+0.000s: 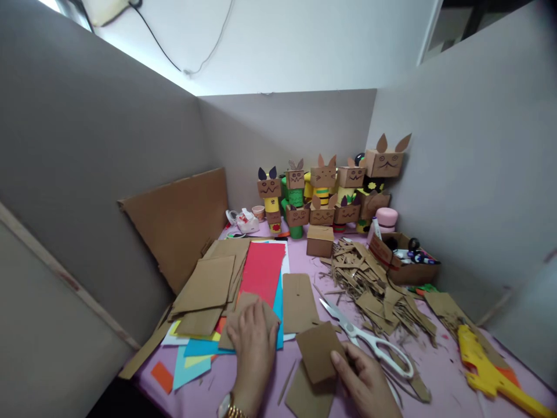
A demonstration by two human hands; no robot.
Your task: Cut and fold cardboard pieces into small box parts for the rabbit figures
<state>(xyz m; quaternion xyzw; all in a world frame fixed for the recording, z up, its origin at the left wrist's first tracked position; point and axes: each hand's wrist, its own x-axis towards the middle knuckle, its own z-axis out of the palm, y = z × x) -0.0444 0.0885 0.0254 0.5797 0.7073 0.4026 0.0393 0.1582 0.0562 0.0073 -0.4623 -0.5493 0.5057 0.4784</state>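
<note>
My left hand [252,342], with a gold watch at the wrist, lies on a piece of cardboard [248,302], its fingers spread over it. That piece rests on a pile of coloured paper, with a red sheet [263,267] and a blue sheet [204,347] showing. My right hand [368,377] pinches a small cardboard square [317,348] between thumb and fingers. Under the square, another cardboard piece [307,395] lies on the table. White-handled scissors [365,337] lie open beside my right hand. Beyond the square is a flat cardboard rectangle [300,299].
Stacked cardboard sheets [209,284] are at left. A heap of cardboard scraps [369,278] and a box of pens [404,273] stand right. A yellow glue gun [483,371] lies at the right edge. Cardboard animal figures [322,177] stand at the back.
</note>
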